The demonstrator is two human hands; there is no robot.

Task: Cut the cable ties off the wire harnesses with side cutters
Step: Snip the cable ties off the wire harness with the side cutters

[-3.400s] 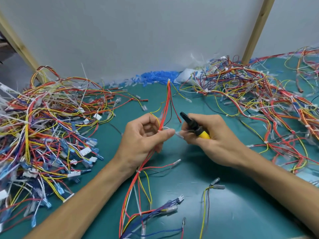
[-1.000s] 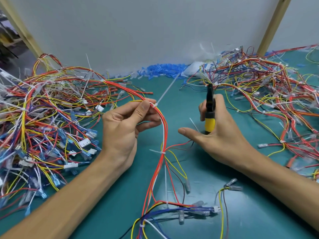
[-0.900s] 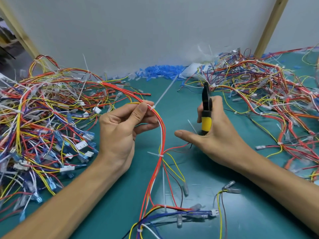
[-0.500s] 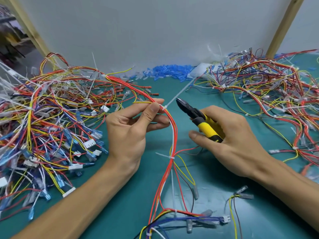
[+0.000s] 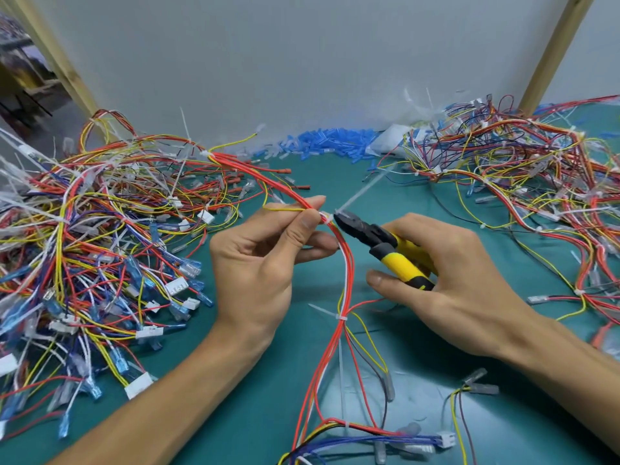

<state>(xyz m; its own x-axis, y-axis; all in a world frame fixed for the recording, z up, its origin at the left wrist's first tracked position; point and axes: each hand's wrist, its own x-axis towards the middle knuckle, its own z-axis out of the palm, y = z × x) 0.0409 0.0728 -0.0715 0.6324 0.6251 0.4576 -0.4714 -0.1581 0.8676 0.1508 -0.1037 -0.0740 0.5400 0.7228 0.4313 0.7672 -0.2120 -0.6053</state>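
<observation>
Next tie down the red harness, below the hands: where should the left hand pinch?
Probably the tight red bundle just above that cable tie, from the left: below the tie it splays apart, and the side cutters in the right hand point in from the right.

Left hand (image 5: 258, 263) centre frame, back to camera; thumb and index pinch the wire harness (image 5: 349, 270) at the top of its bend, other fingers curled beneath. Right hand (image 5: 469, 286) right of centre, fingers wrapped round the side cutters (image 5: 399, 260), thumb stretched out pointing left. Left forearm (image 5: 161, 397) enters from lower left, right forearm (image 5: 557, 374) from lower right. Both bare.
</observation>
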